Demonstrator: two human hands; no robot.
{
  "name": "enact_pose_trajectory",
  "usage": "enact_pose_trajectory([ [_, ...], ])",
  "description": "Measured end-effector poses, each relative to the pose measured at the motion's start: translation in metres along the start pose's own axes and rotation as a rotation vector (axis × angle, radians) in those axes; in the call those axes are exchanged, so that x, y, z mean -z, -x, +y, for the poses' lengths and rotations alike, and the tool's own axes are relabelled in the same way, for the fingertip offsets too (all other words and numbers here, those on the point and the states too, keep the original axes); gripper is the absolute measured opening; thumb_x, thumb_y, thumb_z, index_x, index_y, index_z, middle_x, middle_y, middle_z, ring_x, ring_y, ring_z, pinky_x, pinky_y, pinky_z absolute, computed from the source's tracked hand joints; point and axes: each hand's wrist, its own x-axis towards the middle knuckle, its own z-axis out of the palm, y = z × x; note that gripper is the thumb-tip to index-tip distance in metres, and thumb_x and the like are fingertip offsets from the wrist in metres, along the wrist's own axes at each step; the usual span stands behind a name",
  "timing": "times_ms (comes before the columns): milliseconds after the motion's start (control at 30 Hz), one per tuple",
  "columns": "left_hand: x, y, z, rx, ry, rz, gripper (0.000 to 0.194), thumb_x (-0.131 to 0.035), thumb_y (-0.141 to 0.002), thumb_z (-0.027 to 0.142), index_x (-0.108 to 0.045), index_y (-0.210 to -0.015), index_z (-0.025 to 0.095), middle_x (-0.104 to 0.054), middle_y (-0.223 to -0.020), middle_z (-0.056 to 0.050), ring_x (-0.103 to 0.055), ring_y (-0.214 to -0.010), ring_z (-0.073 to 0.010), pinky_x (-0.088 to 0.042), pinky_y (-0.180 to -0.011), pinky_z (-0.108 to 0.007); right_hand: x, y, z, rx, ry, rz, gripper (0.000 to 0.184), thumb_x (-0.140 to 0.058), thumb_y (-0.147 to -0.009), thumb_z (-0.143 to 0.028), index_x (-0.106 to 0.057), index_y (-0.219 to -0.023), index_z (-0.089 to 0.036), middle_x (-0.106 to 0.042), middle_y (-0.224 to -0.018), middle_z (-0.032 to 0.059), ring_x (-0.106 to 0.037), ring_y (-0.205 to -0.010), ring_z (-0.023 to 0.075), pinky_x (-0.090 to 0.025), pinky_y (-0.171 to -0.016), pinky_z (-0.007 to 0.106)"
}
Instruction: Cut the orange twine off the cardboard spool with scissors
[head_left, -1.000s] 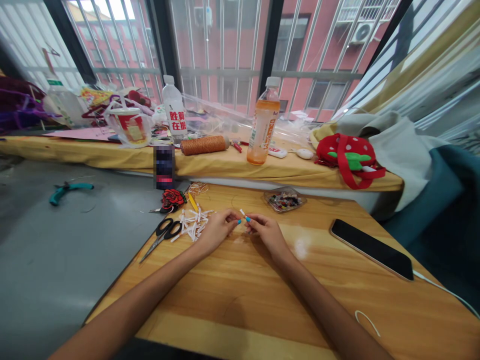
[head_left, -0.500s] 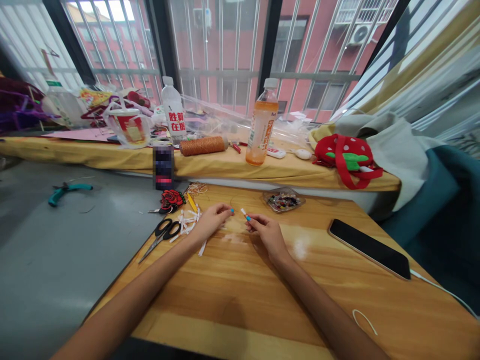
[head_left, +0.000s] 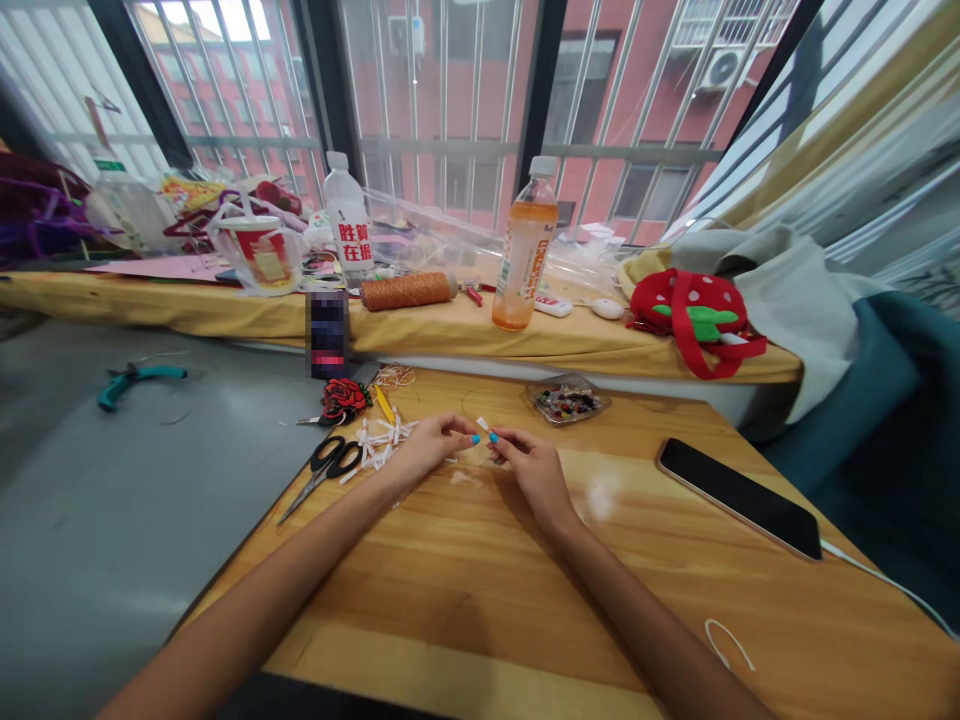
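My right hand (head_left: 529, 465) pinches a small white strip (head_left: 482, 424) between thumb and fingers, its end sticking up past the fingertips. Close beside it, my left hand (head_left: 431, 447) has thumb and fingers drawn together in a pinch; anything between them is too small to name. The two thumb tips nearly meet over the wooden table (head_left: 450, 560). White strips (head_left: 375, 440) lie in a loose pile left of my left hand, partly hidden by it. Black-handled scissors (head_left: 324, 470) rest beside the pile.
A clear tray of beads (head_left: 570, 400) sits beyond my right hand, and a phone (head_left: 739, 495) with a cable lies to the right. Red-rose scissors (head_left: 341, 403) and teal pliers (head_left: 139, 380) are left. Along the ledge stand a thread spool (head_left: 409, 291) and an orange drink bottle (head_left: 527, 245).
My left hand has moved right, closing the gap to the right hand. The right hand has barely shifted and still holds the white strip.
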Motion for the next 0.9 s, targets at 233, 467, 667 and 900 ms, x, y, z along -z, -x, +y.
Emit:
enact_pose_trajectory([
  [233, 0.0005, 0.0012, 0.0031, 0.021, -0.023, -0.121, 0.020, -0.061, -0.057, 0.027, -0.062, -0.071, 0.012, -0.061, -0.068, 0.000, -0.051, -0.064, -0.0110, -0.035, -0.063, -0.021, -0.0014, 0.0011, -0.0036, -0.002, -0.033, -0.016, 0.015, -0.060, -0.061, -0.023, -0.066, -0.070, -0.013, -0.062, -0.059, 0.0010, -0.052, -0.054, 0.0118, -0.041, -0.056, 0.025],
  [467, 0.0014, 0.0004, 0.0021, -0.111, -0.211, -0.044, 0.015, -0.058, -0.061, 0.027, -0.061, -0.067, 0.014, -0.057, -0.062, 0.002, -0.046, -0.058, -0.0100, -0.033, -0.055, -0.020, -0.0014, 0.0008, -0.0045, -0.020, -0.048, -0.046, 0.014, -0.060, -0.060, -0.023, -0.067, -0.069, -0.014, -0.061, -0.056, -0.0002, -0.051, -0.052, 0.0108, -0.040, -0.054, 0.023],
  [667, 0.0026, 0.0013, 0.0026, -0.165, -0.250, -0.029, 0.012, -0.057, -0.062, 0.024, -0.061, -0.068, 0.014, -0.057, -0.062, 0.002, -0.047, -0.058, -0.0100, -0.033, -0.055, -0.020, -0.0024, 0.0003, -0.0065, -0.034, -0.071, -0.049, 0.014, -0.061, -0.058, -0.022, -0.068, -0.068, -0.015, -0.061, -0.056, 0.0000, -0.051, -0.051, 0.0111, -0.041, -0.053, 0.024],
  [900, 0.0045, 0.0002, 0.0021, -0.191, -0.282, -0.008, 0.012, -0.058, -0.063, 0.023, -0.061, -0.070, 0.014, -0.058, -0.062, 0.002, -0.048, -0.058, -0.0100, -0.034, -0.056, -0.020, -0.0027, 0.0008, -0.0057, -0.023, -0.055, -0.087, 0.015, -0.061, -0.058, -0.021, -0.068, -0.069, -0.015, -0.061, -0.055, 0.0000, -0.051, -0.050, 0.0109, -0.040, -0.052, 0.024],
])
